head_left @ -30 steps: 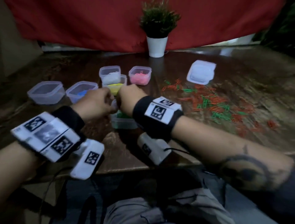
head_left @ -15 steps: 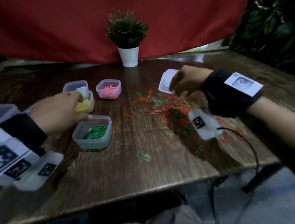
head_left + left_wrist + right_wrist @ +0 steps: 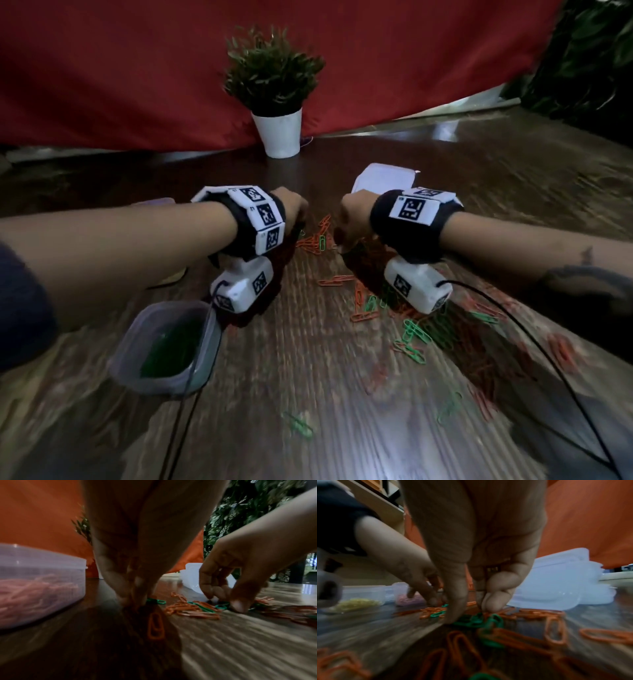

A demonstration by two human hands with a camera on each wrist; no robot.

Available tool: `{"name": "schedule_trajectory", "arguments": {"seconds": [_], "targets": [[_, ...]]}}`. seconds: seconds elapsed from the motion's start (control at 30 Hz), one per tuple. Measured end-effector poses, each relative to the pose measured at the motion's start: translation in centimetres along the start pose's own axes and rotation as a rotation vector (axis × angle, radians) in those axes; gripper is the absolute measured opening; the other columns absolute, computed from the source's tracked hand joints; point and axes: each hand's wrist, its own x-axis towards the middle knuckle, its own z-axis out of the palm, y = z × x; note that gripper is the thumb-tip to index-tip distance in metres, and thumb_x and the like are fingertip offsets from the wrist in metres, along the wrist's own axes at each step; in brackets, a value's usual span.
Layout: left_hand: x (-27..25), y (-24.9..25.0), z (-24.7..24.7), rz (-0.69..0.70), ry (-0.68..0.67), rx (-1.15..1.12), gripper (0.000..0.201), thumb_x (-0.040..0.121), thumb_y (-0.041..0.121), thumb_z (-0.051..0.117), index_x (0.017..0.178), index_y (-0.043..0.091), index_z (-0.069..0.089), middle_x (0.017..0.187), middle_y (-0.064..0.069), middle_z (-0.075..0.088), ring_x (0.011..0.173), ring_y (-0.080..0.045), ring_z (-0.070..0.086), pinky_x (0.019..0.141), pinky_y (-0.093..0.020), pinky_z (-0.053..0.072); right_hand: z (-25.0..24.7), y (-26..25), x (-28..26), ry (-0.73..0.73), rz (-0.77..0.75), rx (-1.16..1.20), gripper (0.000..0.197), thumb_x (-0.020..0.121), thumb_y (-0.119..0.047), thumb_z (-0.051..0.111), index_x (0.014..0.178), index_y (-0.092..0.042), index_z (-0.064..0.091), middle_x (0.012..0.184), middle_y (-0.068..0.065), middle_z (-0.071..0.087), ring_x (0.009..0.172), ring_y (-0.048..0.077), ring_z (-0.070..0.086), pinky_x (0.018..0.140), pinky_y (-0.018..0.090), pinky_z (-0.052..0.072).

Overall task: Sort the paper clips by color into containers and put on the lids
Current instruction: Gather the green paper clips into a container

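No readable text or brands anywhere. Only square black-and-white code tags on the wrist bands (image 3: 263, 219) and on the white camera units under them.

Left hand (image 3: 291, 207): fingertips bunched down on the table (image 3: 325, 394) at the left edge of the clip pile (image 3: 370, 301). Left wrist view shows the tips closing on a green clip (image 3: 157, 601) lying flat, long axis roughly left-right. Whether it's actually gripped: can't tell. An orange clip (image 3: 155, 625) lies just nearer, long axis near-far.

Right hand (image 3: 354, 214): thumb and curled fingers pinched down onto a clump of green clips (image 3: 481, 620) amid orange ones. Contact is clear, and it looks like a pinch on the clump; nothing is lifted.

The hands are close together, both at the far end of the pile. Orange and green clips are mixed, scattered from centre to the right near edge at random headings; blur hides most of them.

Containers, all lidless:
- green tub (image 3: 168, 349), near left, green clips inside
- pink tub (image 3: 39, 582), left of the left hand
- yellow tub (image 3: 361, 599), further left

Stack of clear lids (image 3: 383, 178) sits just beyond the right hand. Potted plant (image 3: 277, 92) stands far centre, against the red cloth (image 3: 120, 75).
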Motion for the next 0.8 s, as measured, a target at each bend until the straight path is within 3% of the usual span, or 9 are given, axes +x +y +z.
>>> {"name": "schedule_trajectory", "arguments": {"seconds": [0.13,0.23,0.3,0.37,0.43,0.53,0.63,0.73,0.8], "targets": [[0.7,-0.4,0.0,0.07,-0.051,-0.061,0.01,0.085,0.003,0.061,0.091,0.011,0.061,0.084,0.0,0.06,0.078,-0.018,0.06,0.037,-0.005,0.033,0.5,-0.2,0.5,0.025,0.003,-0.018,0.034,0.079,-0.02,0.073,0.106,-0.001,0.064,0.09,0.009,0.06,0.08,0.02,0.054,0.066,0.026,0.042],[0.9,-1.3,0.5,0.052,-0.127,-0.158,0.013,0.088,0.008,0.06,0.076,0.011,0.056,0.068,0.002,0.053,0.049,-0.003,0.053,0.034,-0.005,0.034,0.7,-0.3,0.5,0.006,-0.011,-0.031,0.031,0.082,-0.016,0.069,0.108,0.0,0.063,0.095,0.01,0.059,0.083,0.019,0.052,0.06,0.028,0.04],[0.7,-1.5,0.5,0.037,-0.182,-0.184,0.013,0.09,0.012,0.059,0.079,0.006,0.056,0.068,-0.004,0.051,0.053,-0.008,0.05,0.037,-0.008,0.038,0.8,-0.3,0.4,-0.014,-0.023,-0.03,0.024,0.085,-0.014,0.064,0.105,-0.001,0.062,0.094,0.009,0.056,0.083,0.019,0.051,0.054,0.026,0.039],[0.5,-1.4,0.4,0.029,-0.091,-0.232,0.013,0.088,0.012,0.062,0.078,0.008,0.055,0.07,-0.004,0.05,0.062,-0.014,0.05,0.041,-0.014,0.043,0.9,-0.4,0.0,-0.008,-0.04,-0.056,0.022,0.089,-0.013,0.058,0.107,0.0,0.061,0.094,0.009,0.054,0.084,0.02,0.05,0.053,0.024,0.038],[0.2,-0.9,0.2,0.043,0.007,-0.32,0.014,0.084,0.008,0.066,0.079,0.013,0.054,0.075,0.0,0.051,0.062,-0.014,0.052,0.039,-0.015,0.045,1.2,-0.6,-0.3,0.019,-0.05,-0.12,0.027,0.092,-0.012,0.052,0.113,0.002,0.058,0.098,0.013,0.056,0.089,0.024,0.054,0.06,0.024,0.04],[-0.2,0.3,0.0,0.065,-0.033,-0.352,0.011,0.087,0.007,0.062,0.093,0.015,0.057,0.081,0.0,0.052,0.064,-0.014,0.055,0.04,-0.014,0.046,1.4,-0.5,-0.6,0.047,-0.082,-0.128,0.026,0.093,-0.013,0.05,0.112,0.002,0.059,0.095,0.013,0.056,0.088,0.026,0.054,0.069,0.025,0.037],[-0.2,1.4,0.0,0.007,-0.021,-0.34,0.016,0.092,0.014,0.053,0.078,0.014,0.058,0.067,-0.001,0.053,0.043,-0.009,0.051,0.035,-0.015,0.041,0.7,1.2,-0.5,0.065,-0.05,0.115,0.02,0.09,-0.014,0.051,0.102,-0.001,0.061,0.087,0.008,0.055,0.079,0.022,0.051,0.067,0.027,0.039],[0.1,1.7,0.2,-0.089,-0.04,-0.49,0.031,0.094,0.015,0.041,0.066,0.008,0.052,0.053,-0.003,0.05,0.032,-0.01,0.042,0.032,-0.012,0.031,-0.3,3.4,-0.7,0.118,0.002,0.532,0.017,0.087,-0.01,0.052,0.072,-0.009,0.059,0.07,0.008,0.056,0.059,0.018,0.046,0.047,0.022,0.037],[0.0,1.7,0.3,-0.157,-0.098,-0.624,0.037,0.095,0.014,0.033,0.06,0.009,0.044,0.044,-0.003,0.039,0.03,-0.01,0.031,0.033,-0.01,0.023,-0.5,4.6,-1.2,0.026,0.013,0.772,0.02,0.087,-0.001,0.051,0.072,-0.012,0.057,0.062,0.009,0.055,0.047,0.016,0.045,0.038,0.016,0.033]]}}
